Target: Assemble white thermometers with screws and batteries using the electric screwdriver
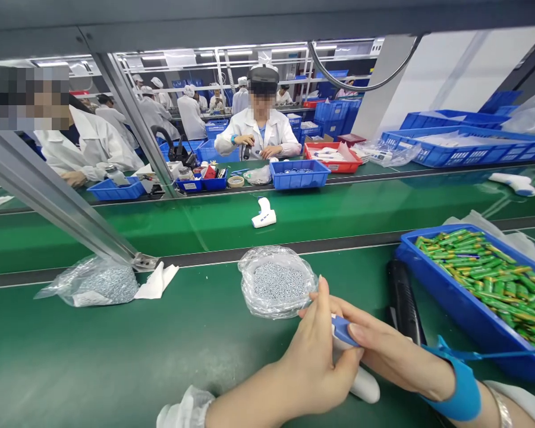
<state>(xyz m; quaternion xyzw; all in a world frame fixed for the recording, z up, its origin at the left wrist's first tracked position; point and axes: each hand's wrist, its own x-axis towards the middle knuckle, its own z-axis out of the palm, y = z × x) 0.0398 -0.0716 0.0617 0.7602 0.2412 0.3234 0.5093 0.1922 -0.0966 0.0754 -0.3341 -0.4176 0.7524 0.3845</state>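
Observation:
Both my hands are wrapped round one white and blue handheld device [361, 380] low in the picture, above the green mat. My left hand [314, 356] grips its body, thumb raised. My right hand [383, 348] closes over its blue end; a blue wrist strap [461, 386] sits on that wrist. Just beyond the fingers lies an open clear bag of small screws [276, 282]. A blue bin of green batteries [485, 276] stands to the right.
A second bag of screws [96, 285] lies at left by a metal frame post [62, 208]. Another white device [264, 215] rides the green belt. A black tool [403, 300] lies beside the bin. Across the belt, people in white coats work among blue bins [299, 173].

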